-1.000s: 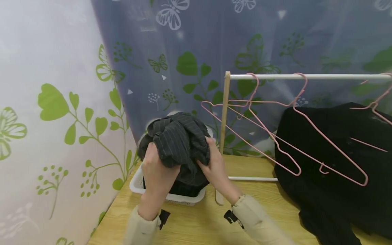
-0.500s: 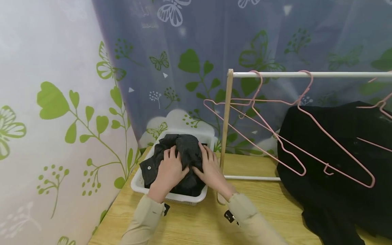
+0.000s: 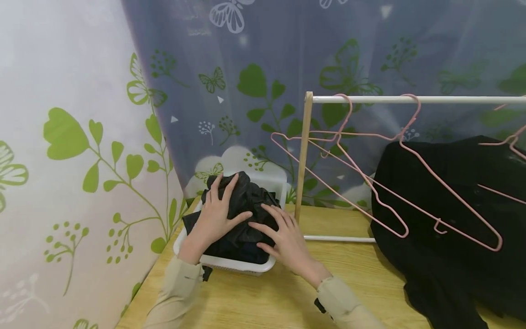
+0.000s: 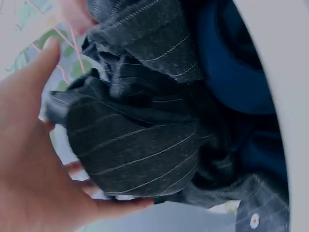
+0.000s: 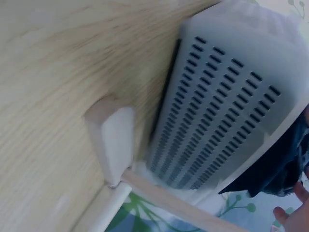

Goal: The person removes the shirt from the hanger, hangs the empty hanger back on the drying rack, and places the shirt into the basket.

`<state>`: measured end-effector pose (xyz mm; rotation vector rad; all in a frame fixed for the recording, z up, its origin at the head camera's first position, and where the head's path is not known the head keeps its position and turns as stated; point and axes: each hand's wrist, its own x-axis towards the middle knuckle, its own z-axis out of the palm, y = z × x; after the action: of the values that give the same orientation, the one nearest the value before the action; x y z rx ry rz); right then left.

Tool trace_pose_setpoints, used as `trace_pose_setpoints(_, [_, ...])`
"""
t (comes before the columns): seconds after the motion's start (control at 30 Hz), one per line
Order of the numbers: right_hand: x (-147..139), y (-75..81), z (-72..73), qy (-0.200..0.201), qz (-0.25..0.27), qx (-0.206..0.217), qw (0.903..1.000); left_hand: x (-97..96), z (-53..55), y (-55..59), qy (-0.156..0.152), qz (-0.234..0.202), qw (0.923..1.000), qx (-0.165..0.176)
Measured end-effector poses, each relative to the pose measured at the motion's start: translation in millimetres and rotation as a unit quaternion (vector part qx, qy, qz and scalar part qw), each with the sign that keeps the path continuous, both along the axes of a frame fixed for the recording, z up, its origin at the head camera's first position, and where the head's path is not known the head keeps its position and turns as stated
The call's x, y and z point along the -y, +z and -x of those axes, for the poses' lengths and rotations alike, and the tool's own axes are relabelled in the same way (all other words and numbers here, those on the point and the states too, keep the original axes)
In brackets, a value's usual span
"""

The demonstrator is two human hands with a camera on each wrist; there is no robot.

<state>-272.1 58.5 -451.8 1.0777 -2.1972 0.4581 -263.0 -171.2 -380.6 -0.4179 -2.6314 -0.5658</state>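
Note:
A dark pinstriped garment point(image 3: 242, 196) lies bunched on top of a white plastic basket point(image 3: 234, 264). My left hand point(image 3: 211, 221) rests on its left side, fingers spread and thumb stretched out. The left wrist view brings the white stripes of the cloth point(image 4: 140, 145) close up, along with a pale button point(image 4: 254, 221). Beneath it shows dark blue cloth point(image 4: 236, 72). Over the right side of the heap, my right hand point(image 3: 287, 240) has its fingers spread, fingertips right at the cloth. In the right wrist view only a bit of that hand point(image 5: 297, 215) shows.
Right of the basket stands a clothes rack with a wooden post point(image 3: 303, 164) and white bar point(image 3: 370, 99). Pink hangers point(image 3: 370, 183) hang from it. Black clothing point(image 3: 435, 256) is piled at the right on the wooden table point(image 3: 328, 260). Patterned curtains close off the back and left.
The striped garment, held up in both hands a second ago, is now down in the basket. Both hands have loosened and spread; the right has drawn slightly back toward the front.

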Motion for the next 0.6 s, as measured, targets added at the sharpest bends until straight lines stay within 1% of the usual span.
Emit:
trace_pose_setpoints(0.07, [-4,-1.7,2.0,-0.013,-0.003,0.011,0.9999,2.8,-7.6,0.5,-0.001,0.021,0.9997,-0.008])
trace_pose_setpoints(0.13, [-6,-1.5,4.6,-0.013,-0.007,0.039,0.9991,3.8,-15.3,1.1,0.008,0.039,0.9992,-0.005])
trace_pose_setpoints(0.2, [-6,0.0,8.3,-0.017,-0.02,0.069,0.9973,3.0,-20.6,0.9,0.018,0.053,0.9983,0.017])
trace_pose_setpoints(0.27, [-5,3.0,12.6,-0.024,-0.038,0.101,0.9938,0.8,-21.5,0.4,0.021,0.063,0.9962,0.057])
trace_pose_setpoints(0.33, [-2,5.0,17.8,-0.043,-0.061,0.127,0.989,-2.1,-17.1,-1.6,0.01,0.07,0.9919,0.105])
trace_pose_setpoints(0.4, [1,5.6,23.1,-0.063,-0.086,0.145,0.9837,-5.2,-8.6,-5.3,-0.004,0.072,0.985,0.157])
trace_pose_setpoints(0.47, [5,4.9,27.5,-0.076,-0.107,0.163,0.9778,-8.2,1.9,-10.5,-0.014,0.075,0.9772,0.198])
trace_pose_setpoints(0.53, [8,2.8,31.0,-0.077,-0.119,0.179,0.9735,-11.6,11.1,-15.1,-0.014,0.075,0.9697,0.232])
trace_pose_setpoints(0.6, [9,0.2,33.3,-0.074,-0.12,0.194,0.9707,-15.7,18.1,-18.5,-0.004,0.082,0.9628,0.257])
